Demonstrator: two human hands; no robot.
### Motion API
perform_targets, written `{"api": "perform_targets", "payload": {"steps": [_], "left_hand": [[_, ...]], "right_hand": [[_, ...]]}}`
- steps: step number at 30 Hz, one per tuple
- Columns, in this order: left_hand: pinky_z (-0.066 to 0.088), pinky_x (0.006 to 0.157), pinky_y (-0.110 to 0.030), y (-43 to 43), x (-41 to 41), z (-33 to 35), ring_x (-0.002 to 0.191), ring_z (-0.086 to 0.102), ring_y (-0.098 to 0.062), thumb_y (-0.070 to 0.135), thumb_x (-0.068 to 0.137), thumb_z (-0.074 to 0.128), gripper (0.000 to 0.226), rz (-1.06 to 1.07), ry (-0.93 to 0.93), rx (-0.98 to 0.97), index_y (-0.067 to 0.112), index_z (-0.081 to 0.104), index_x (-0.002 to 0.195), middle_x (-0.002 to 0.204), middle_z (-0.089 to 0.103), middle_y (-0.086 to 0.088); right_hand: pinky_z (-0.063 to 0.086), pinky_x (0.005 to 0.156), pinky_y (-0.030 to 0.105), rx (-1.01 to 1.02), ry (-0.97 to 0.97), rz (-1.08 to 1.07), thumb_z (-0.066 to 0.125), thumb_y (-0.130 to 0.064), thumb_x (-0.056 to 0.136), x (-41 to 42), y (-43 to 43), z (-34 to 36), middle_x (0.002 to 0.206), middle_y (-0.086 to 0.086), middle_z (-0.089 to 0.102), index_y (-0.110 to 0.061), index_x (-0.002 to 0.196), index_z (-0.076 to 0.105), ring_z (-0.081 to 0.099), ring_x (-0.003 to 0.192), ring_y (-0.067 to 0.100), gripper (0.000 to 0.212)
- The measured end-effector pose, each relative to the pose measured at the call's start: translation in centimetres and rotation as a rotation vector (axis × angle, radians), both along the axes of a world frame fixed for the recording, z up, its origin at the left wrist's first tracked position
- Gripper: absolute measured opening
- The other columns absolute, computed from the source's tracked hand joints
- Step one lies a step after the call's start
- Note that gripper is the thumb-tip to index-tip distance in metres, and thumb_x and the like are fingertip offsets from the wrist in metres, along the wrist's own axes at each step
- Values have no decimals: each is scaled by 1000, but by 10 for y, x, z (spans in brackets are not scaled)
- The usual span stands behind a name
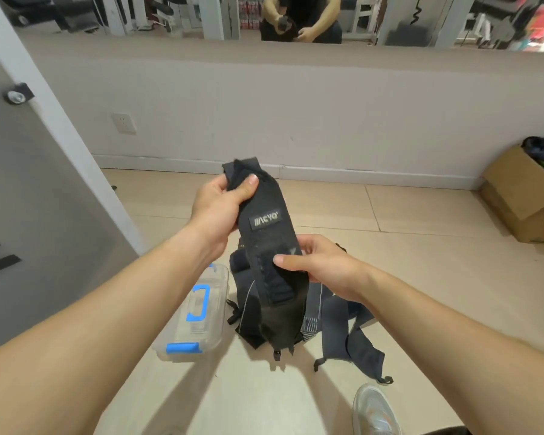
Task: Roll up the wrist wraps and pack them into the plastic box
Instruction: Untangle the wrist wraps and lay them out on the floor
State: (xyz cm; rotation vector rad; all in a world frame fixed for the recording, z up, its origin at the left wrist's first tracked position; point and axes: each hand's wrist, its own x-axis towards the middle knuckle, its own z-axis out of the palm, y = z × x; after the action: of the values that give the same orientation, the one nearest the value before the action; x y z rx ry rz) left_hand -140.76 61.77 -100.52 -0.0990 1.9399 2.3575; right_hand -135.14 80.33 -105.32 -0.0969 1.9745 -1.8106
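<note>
Head view, left to right; what's leftmost?
— Clear plastic box (217, 296) on the floor, blue latches, lid on; nothing dark shows through it, so I judge it empty; it needs opening before anything is packed.
— Hands?
— Left hand (220, 205) grips the far upper end of the black wrist wrap (266, 233), thumb on top, fingers curled behind; right hand (321, 265) pinches the near lower part, thumb across the hook-and-loop strip.
— Wrap itself?
— Unrolled, in the air between both hands; long axis runs from far upper left to near lower right, tail hanging below the right hand; a roll probably starts at one gripped end; box lies down-left of the wrap, nearer the left hand.
— Under it?
— More wraps (349, 337), dark blue, loose on the floor just right of the box, none rolled.
— Far right?
— Cardboard box (522, 202) by the wall, dark fabric inside.
</note>
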Motion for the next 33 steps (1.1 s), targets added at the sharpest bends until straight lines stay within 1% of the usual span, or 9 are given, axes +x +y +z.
{"api": "perform_targets", "payload": {"steps": [5, 10, 14, 16, 20, 23, 25, 28, 33], "left_hand": [[61, 78, -32, 2, -24, 16, 92, 74, -17, 23, 96, 70, 12, 174, 55, -57, 17, 71, 107, 101, 78, -1], [56, 76, -26, 18, -31, 43, 93, 71, -14, 23, 96, 70, 9, 239, 148, -240, 19, 70, 104, 99, 75, 5], [55, 70, -22, 32, -29, 61, 90, 70, -11, 25, 96, 69, 16, 284, 177, -300, 17, 70, 110, 97, 73, 6], [50, 62, -18, 45, -20, 66, 87, 68, -8, 26, 97, 68, 19, 275, 184, -315, 16, 69, 112, 97, 72, 7], [54, 69, -24, 83, -5, 74, 94, 70, -13, 26, 98, 67, 15, 183, 186, -301, 18, 67, 110, 100, 73, 4], [55, 85, -32, 124, -1, 76, 102, 68, -17, 30, 99, 64, 15, 78, 294, -415, 22, 62, 111, 106, 70, 7], [51, 88, -36, 155, 2, 75, 103, 62, -22, 37, 101, 58, 23, -13, 439, -662, 18, 54, 115, 111, 66, 2], [51, 88, -48, 203, 3, 62, 102, 59, -34, 45, 102, 51, 35, -122, 547, -913, 14, 46, 117, 112, 65, -10], [38, 79, -33, 287, 0, 2, 96, 51, -22, 38, 104, 52, 31, -250, 459, -828, 10, 48, 117, 110, 56, -4]], "right_hand": [[59, 88, 31, 88, 32, -104, 67, -25, 99, 3, 0, 6, 111, -1, 78, -16, 122, 70, 75, 100, 15, 25], [60, 90, 33, 137, 106, -233, 67, -27, 99, 5, -6, 21, 108, -4, 76, -17, 123, 67, 74, 97, 14, 27], [47, 57, 8, 126, 131, -265, 64, -26, 101, 8, 2, 36, 94, -13, 65, -15, 118, 62, 63, 84, 2, 20], [54, 67, 17, 135, 128, -289, 66, -26, 100, 10, 9, 42, 104, -5, 70, -12, 125, 63, 69, 95, 13, 29], [58, 96, 43, 176, 96, -289, 67, -27, 99, 22, 41, 50, 117, 2, 74, -15, 129, 64, 71, 107, 24, 33], [58, 85, 38, 193, 83, -284, 62, -31, 102, 35, 84, 53, 119, 0, 73, -20, 131, 59, 70, 108, 23, 31], [56, 77, 34, 194, 75, -314, 59, -33, 103, 47, 115, 49, 118, -1, 73, -25, 129, 57, 71, 106, 21, 27], [60, 84, 39, 188, 52, -382, 57, -33, 104, 64, 163, 28, 115, -2, 74, -29, 124, 58, 73, 104, 21, 20], [52, 106, 46, 108, -35, -544, 62, -42, 99, 85, 233, -37, 122, -3, 73, -19, 128, 64, 70, 112, 19, 37]]}}
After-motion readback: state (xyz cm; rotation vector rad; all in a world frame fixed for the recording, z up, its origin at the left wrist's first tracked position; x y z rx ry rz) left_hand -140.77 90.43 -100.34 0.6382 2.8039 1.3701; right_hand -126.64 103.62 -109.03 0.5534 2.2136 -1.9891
